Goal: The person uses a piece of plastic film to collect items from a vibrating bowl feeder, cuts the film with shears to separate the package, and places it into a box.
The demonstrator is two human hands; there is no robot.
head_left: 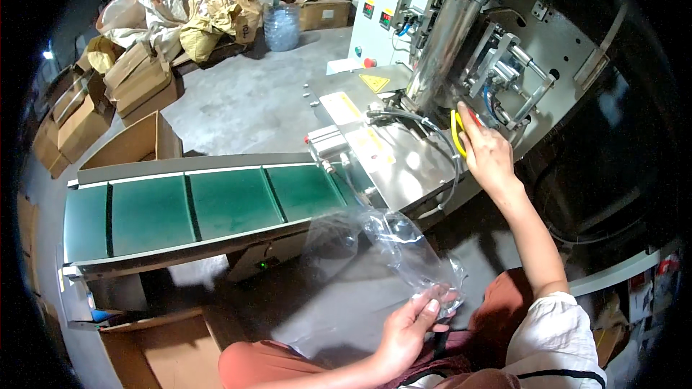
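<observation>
My left hand (pixel 412 328) is closed, thumb over fingers, on a gathered end of clear plastic film (pixel 400 241). The film spreads up and left from the hand, in front of the conveyor's right end. My right hand (pixel 490 155) reaches forward to the packaging machine, beside its slanted metal tube (pixel 448 47). In its grip is a small hand tool with yellow and red handles (pixel 458 135). The tool's tip is hard to make out against the machine's metal parts.
A green conveyor (pixel 231 202) with raised cleats runs left from the machine's metal cover (pixel 393 148). Below it is an open cardboard box (pixel 162 353). Farther back are more boxes (pixel 140 86), sacks (pixel 216 21) and a clear bin (pixel 282 27). A control cabinet (pixel 371 21) stands behind the cover.
</observation>
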